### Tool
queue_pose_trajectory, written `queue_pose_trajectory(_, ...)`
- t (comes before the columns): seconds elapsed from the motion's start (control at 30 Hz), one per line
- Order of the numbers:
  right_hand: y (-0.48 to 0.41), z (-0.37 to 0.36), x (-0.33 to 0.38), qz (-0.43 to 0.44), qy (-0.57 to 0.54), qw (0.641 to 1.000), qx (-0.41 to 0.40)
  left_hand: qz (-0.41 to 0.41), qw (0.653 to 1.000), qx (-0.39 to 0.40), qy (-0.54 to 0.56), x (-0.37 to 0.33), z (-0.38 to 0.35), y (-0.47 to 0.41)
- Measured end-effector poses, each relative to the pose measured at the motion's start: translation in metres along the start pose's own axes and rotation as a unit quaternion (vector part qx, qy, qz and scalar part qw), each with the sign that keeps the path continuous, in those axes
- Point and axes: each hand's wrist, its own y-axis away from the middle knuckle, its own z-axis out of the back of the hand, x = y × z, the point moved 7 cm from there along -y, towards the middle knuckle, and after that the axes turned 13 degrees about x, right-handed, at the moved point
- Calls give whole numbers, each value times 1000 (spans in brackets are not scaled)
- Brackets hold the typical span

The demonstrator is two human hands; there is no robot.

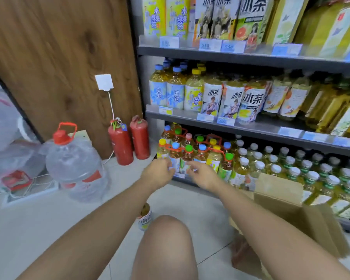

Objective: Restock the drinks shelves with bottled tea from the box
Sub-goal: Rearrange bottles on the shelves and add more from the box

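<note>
Hands: left hand (159, 173) and right hand (202, 175), both extended to the front of the grey metal bottom shelf (182, 179), fingers curled against small amber tea bottles with mixed coloured caps (187, 153); blur hides whether either grips one. Single pale-labelled tea bottle (144, 217) upright on the floor beside the knee. Open brown cardboard box (287, 203) on the floor, right of the right forearm. Two red fire extinguishers (129, 142) left of the shelving.
</note>
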Motion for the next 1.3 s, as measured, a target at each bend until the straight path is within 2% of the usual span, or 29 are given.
queue_pose_trajectory(0.2, -70, -114, -62, -41, -29, 994, 96, 125, 990, 57, 28, 157, -84, -32)
queue_pose_trajectory(0.3, -97, -161, -99, -63, -50, 990, 120, 170, 980, 90, 40, 209, -130, -46)
queue_pose_trajectory(0.5, -118, -220, -150, -96, -67, 982, 151, 196, 964, 177, -15, 250, -211, -77)
queue_pose_trajectory(0.67, -122, -229, -174, -129, -74, 976, 160, 170, 963, 186, -94, 254, -236, -91)
queue_pose_trajectory(0.77, -117, -219, -171, -135, -75, 975, 163, 147, 973, 162, -77, 241, -231, -91)
queue_pose_trajectory(0.9, -111, -188, -148, -104, -63, 981, 149, 63, 983, 143, -93, 186, -194, -91)
queue_pose_trajectory(1.03, -91, -151, -108, -57, -67, 987, 133, -33, 985, 141, -98, 112, -141, -83)
queue_pose_trajectory(1.17, -47, -92, -59, 42, -142, 983, 105, -103, 988, 80, -83, 27, -79, -63)
queue_pose_trajectory(1.3, 10, -26, -34, 79, -174, 980, 46, -132, 988, 17, -73, -59, -23, -43)
